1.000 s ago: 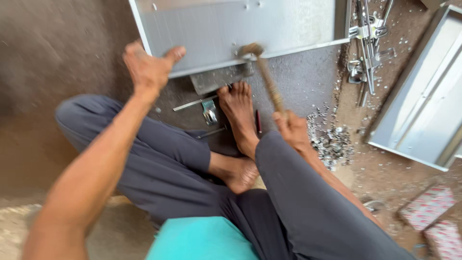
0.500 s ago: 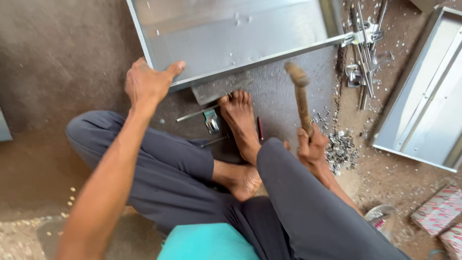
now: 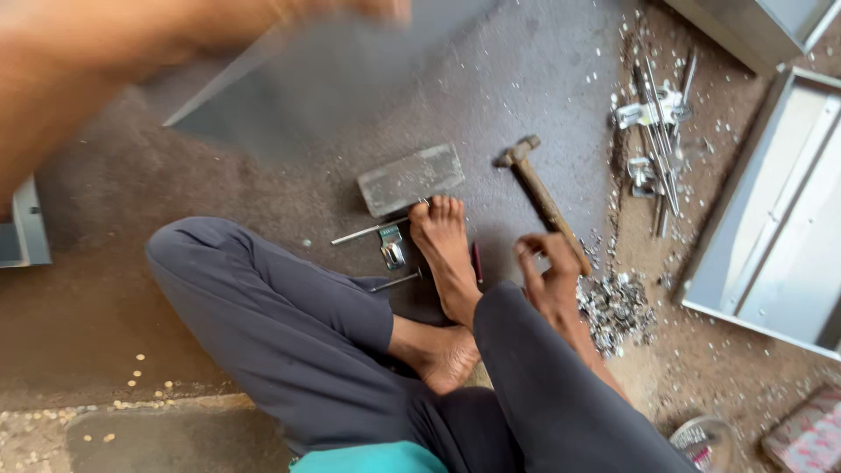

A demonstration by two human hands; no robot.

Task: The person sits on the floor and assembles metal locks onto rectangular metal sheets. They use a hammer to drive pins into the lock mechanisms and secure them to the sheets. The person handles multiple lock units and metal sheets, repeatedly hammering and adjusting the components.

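My left hand [image 3: 350, 10] is a blur at the top edge, gripping a grey sheet-metal panel [image 3: 307, 88] that is raised off the floor and also blurred. A wooden-handled hammer [image 3: 536, 188] lies flat on the dark floor, head pointing away from me. Resting at the end of its handle is my right hand [image 3: 550, 280], fingers loose and apart. A grey metal block [image 3: 412, 180] sits just beyond my bare foot [image 3: 447, 254].
A small bracket [image 3: 392, 250], thin rods [image 3: 368, 232] and a red pencil [image 3: 477, 261] lie around the foot. Metal scraps [image 3: 613, 307] are piled beside my right hand. Loose hardware [image 3: 657, 114] and a shallow metal tray [image 3: 771, 228] are at the right.
The hammer has come down from mid-air to lie on the floor and my right hand has loosened. My left hand has lifted the metal panel off the block.
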